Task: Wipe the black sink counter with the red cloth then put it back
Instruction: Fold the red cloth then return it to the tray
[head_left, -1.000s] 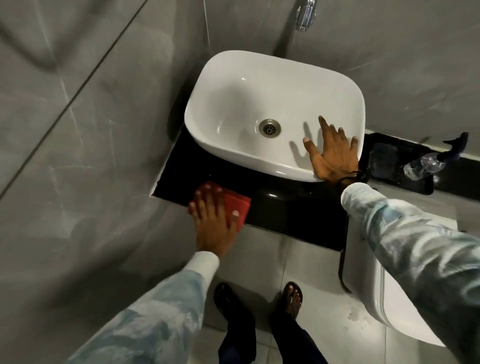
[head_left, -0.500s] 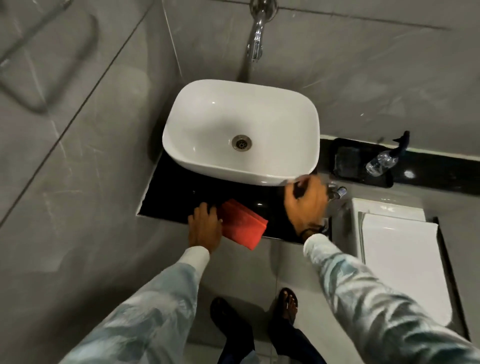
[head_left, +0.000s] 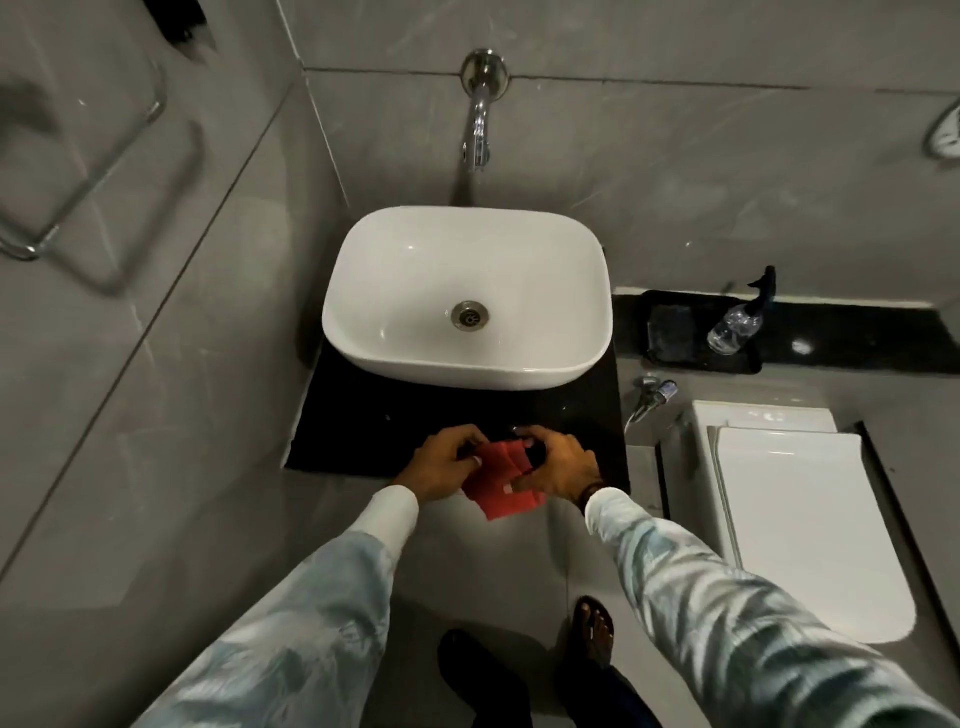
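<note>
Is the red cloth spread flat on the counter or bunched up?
Bunched up: the red cloth sits creased between the left hand and right hand, over the black counter's front edge.

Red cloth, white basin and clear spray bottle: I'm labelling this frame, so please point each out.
Red cloth (head_left: 501, 480), head view, its folded middle between both hands.
White ceramic basin (head_left: 415, 275), head view, inner left wall.
Clear plastic spray bottle (head_left: 732, 328), head view, its body.
</note>
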